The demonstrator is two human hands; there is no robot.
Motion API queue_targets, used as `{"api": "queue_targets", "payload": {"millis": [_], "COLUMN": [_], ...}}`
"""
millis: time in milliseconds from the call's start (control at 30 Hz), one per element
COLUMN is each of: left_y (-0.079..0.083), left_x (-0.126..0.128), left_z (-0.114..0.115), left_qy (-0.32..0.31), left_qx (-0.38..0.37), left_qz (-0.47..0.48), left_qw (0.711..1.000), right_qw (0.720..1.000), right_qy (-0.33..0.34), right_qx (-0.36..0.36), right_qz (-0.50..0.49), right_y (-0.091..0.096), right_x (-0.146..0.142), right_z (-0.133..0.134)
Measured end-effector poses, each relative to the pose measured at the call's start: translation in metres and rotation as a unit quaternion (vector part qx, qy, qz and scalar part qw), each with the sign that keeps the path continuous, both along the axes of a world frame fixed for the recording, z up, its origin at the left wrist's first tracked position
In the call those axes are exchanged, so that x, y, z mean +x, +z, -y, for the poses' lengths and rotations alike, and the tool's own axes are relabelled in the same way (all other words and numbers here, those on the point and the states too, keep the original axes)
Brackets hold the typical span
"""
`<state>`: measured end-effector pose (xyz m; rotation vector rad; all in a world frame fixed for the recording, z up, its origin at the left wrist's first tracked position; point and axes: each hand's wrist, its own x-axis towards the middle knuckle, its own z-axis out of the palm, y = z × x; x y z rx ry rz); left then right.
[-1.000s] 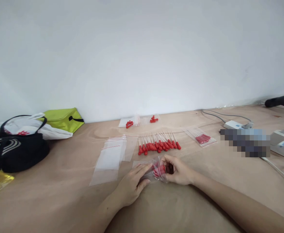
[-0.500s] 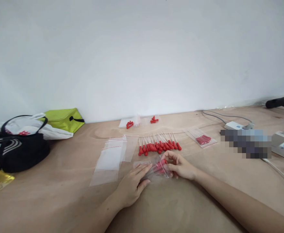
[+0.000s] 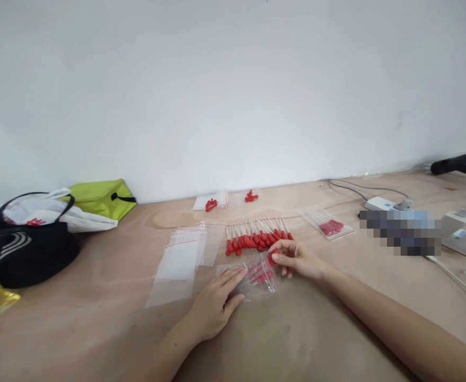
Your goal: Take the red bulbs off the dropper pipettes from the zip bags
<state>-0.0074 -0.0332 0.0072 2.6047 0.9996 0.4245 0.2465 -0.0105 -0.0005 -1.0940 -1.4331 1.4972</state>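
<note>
My left hand (image 3: 217, 302) lies flat on a small clear zip bag (image 3: 257, 277) that holds several red-tipped sticks, fingers stretched out and pressing it to the wooden table (image 3: 97, 329). My right hand (image 3: 296, 259) is just beyond the bag's right end, fingers pinched on one red-tipped stick at the near edge of the loose row of red-tipped sticks (image 3: 255, 237). A stack of empty clear zip bags (image 3: 181, 260) lies left of the row.
A filled bag of sticks (image 3: 330, 225) lies to the right, two more (image 3: 227, 200) by the wall. A black bag (image 3: 26, 249), white bag and lime green pouch (image 3: 100, 197) sit at left. Cables, a white adapter (image 3: 382, 203) and boxes are at right.
My right hand has left the bag's mouth and moved up toward the loose row, pinching a stick. My left hand has stayed flat on the bag.
</note>
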Motion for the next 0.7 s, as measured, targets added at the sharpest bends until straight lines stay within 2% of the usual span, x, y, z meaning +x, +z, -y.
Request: {"api": "queue_targets", "payload": {"millis": [133, 200, 267, 367, 433, 533, 600, 700], "left_y": [0.001, 0.001, 0.001, 0.0, 0.0, 0.0, 0.0, -0.001], "left_x": [0.0, 0.0, 0.0, 0.0, 0.0, 0.0, 0.0, -0.001], "left_z": [0.0, 0.0, 0.0, 0.0, 0.001, 0.0, 0.0, -0.001], "left_qy": [0.007, 0.01, 0.012, 0.012, 0.01, 0.008, 0.008, 0.005], "left_qx": [-0.007, -0.013, -0.019, -0.021, -0.021, -0.025, -0.027, -0.03], "left_qz": [-0.006, -0.011, -0.016, -0.019, -0.018, -0.015, -0.017, -0.027], "left_qw": [1.0, 1.0, 1.0, 1.0, 1.0, 1.0, 0.999, 0.999], "right_qw": [0.997, 0.992, 0.978, 0.952, 0.934, 0.903, 0.888, 0.884], "right_qy": [-0.041, -0.091, -0.169, -0.272, -0.313, -0.335, -0.325, -0.288], "right_qx": [-0.007, 0.01, 0.052, 0.123, 0.173, 0.251, 0.287, 0.313], "right_qz": [-0.06, -0.091, -0.106, -0.065, -0.004, 0.095, 0.15, 0.195], "right_y": [0.013, 0.019, 0.022, 0.017, 0.008, -0.011, -0.021, -0.029], "right_x": [0.042, 0.065, 0.081, 0.087, 0.084, 0.075, 0.072, 0.069], "right_z": [-0.017, -0.024, -0.029, -0.035, -0.039, -0.044, -0.044, -0.041]}}
